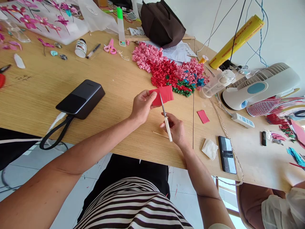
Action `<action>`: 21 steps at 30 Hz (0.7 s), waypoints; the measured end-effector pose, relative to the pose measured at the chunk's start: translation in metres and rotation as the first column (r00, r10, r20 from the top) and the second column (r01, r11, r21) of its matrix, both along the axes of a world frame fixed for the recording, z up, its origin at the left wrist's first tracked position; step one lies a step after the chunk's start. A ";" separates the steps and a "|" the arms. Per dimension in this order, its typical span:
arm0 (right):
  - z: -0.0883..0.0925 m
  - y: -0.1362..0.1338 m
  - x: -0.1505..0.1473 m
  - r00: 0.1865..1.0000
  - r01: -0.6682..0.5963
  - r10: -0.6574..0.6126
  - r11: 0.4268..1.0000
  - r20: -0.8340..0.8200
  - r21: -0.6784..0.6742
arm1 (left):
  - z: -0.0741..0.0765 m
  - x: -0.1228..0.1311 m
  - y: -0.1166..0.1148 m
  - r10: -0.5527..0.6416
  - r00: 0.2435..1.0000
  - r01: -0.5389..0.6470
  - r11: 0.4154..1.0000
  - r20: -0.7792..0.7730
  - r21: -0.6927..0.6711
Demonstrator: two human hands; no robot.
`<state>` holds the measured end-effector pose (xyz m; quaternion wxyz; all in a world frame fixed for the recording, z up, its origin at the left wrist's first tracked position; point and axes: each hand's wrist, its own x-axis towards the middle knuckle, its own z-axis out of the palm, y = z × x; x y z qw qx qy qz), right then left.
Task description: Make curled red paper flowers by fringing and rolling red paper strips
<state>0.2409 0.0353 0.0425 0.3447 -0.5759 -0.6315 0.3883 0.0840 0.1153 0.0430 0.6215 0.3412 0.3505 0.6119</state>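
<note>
My left hand (143, 106) pinches a strip of red crepe paper (164, 95), whose far edge is cut into a narrow fringe. My right hand (173, 129) is shut on a pair of scissors (166, 122) with a cream handle. Their thin metal blade (162, 105) points up to the strip's near edge and touches the paper. Both hands are above the front edge of the light wooden table (95, 127). A thin wooden stick (160, 135) lies on the table just under my right hand.
A black power bank (81, 99) with a strap lies left of my hands. Ahead is a heap of pink, red and green paper curls (164, 70). To the right are a red paper scrap (203, 116), a tissue (209, 149), a phone (227, 155) and a white fan (259, 87). A co-worker's sleeve (278, 210) shows at lower right.
</note>
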 end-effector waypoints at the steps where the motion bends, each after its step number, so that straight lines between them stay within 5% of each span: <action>1: 0.000 0.000 0.000 1.000 0.000 0.000 1.000 0.000 0.002 | 0.000 0.000 0.000 0.000 1.000 0.000 1.000 -0.002 -0.001; 21: 0.005 0.000 -0.002 1.000 0.014 -0.013 1.000 -0.016 0.015 | 0.001 0.002 -0.003 -0.008 1.000 0.008 1.000 -0.003 0.017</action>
